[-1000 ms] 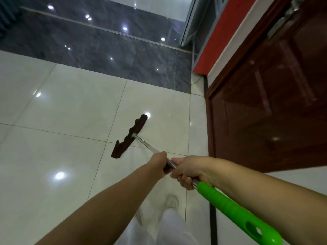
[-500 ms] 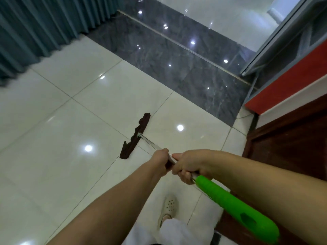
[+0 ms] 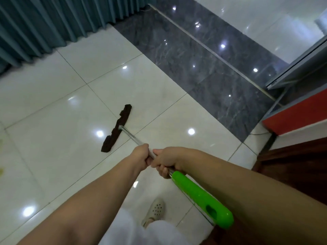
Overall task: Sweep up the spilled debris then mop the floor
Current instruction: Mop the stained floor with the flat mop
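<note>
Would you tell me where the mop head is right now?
The mop head lies on the white tile floor, centre-left in the head view, ahead of both hands.

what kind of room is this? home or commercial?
Indoors, probably an entrance or lobby area; home or commercial can't be told. Glossy white floor tiles meet a dark marble threshold strip beside a sliding door frame, with teal floor-length curtains and a dark wooden door.
</note>
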Demonstrator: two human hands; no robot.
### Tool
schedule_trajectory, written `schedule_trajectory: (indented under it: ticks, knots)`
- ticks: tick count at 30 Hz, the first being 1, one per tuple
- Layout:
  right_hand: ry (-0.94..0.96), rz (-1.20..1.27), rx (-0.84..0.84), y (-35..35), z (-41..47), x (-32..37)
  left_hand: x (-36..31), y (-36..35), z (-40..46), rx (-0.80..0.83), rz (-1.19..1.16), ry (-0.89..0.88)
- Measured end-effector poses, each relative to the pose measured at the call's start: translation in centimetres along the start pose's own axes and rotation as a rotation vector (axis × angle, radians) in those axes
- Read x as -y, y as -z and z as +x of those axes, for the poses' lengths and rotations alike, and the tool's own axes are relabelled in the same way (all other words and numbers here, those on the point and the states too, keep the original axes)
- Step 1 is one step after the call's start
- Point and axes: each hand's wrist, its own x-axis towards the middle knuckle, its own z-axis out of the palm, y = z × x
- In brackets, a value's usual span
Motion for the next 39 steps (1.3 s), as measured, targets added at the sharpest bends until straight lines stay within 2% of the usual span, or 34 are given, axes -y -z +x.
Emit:
schedule_trajectory:
  ticks: [5, 9, 13, 18, 25, 34, 39]
  knots:
    - [0.013, 0.069, -0.029, 3.2, -1.8, -1.5, 0.8, -3.5, -0.5, 0.065, -0.067, 0.014]
    - [-0.004, 0.052, -0.008, 5.2, -3.6, -2.8, 1.8, -6.2, -1.2, 0.136, -0.183, 0.099]
    - [-0.008, -0.033, -0.054, 6.8, -4.5, -2.3, 1.6, -7.7, -1.4, 0.126, -0.248, 0.098]
    - [-0.013, -0.071, -0.053, 7.2, -2.9, 0.3, -0.7, -7.3, -0.1, 0.058, -0.212, 0.081]
    - [-0.038, -0.057, 0.022, 6.7, 0.2, 8.3, -7.5, -5.2, 3.9, 0.022, -0.252, 0.085]
    - [-0.089, -0.196, 0.064, 7.2, 4.0, 22.9, -19.8, -2.7, 8.4, 0.000, -0.454, 0.087]
    - [-0.120, -0.222, 0.096, 7.3, 5.9, 29.6, -25.7, -1.5, 9.7, 0.009, -0.493, 0.047]
